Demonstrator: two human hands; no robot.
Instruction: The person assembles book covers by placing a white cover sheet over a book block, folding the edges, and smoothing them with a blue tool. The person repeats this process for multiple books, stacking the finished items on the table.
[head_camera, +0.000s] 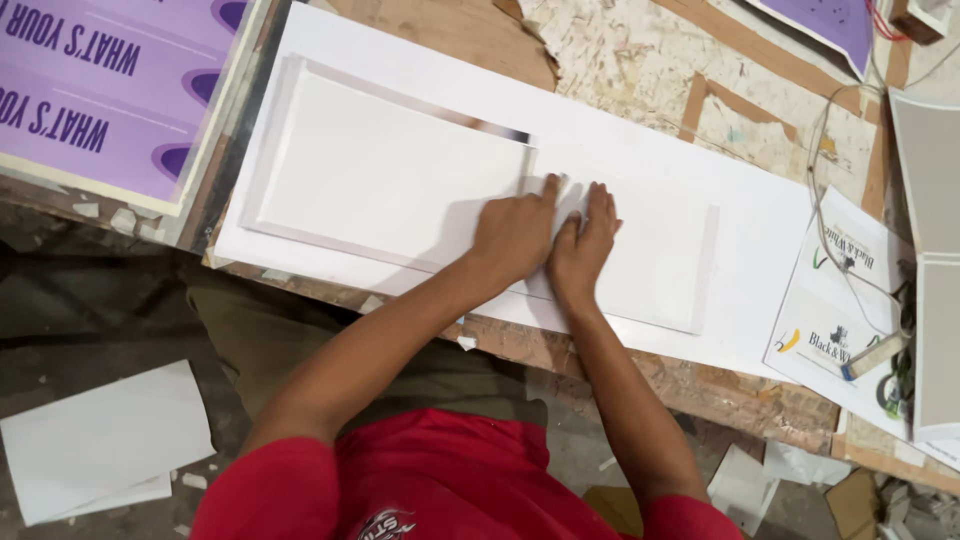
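Both hands, left hand (513, 235) and right hand (583, 245), press flat, fingers together, on the raised white rectangular foam panel (390, 175). Nothing is gripped. A purple printed sign board (100, 90) lies well left.

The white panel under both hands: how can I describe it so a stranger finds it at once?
On the worn wooden workbench lies a long white sheet. Two raised white panels rest on it; pick the smaller white panel, on the right, under the left hand and right hand. The larger panel lies left, untouched by the palms.

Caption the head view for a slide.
Left hand and right hand press flat, side by side, on a white panel over a white sheet on a worn workbench.
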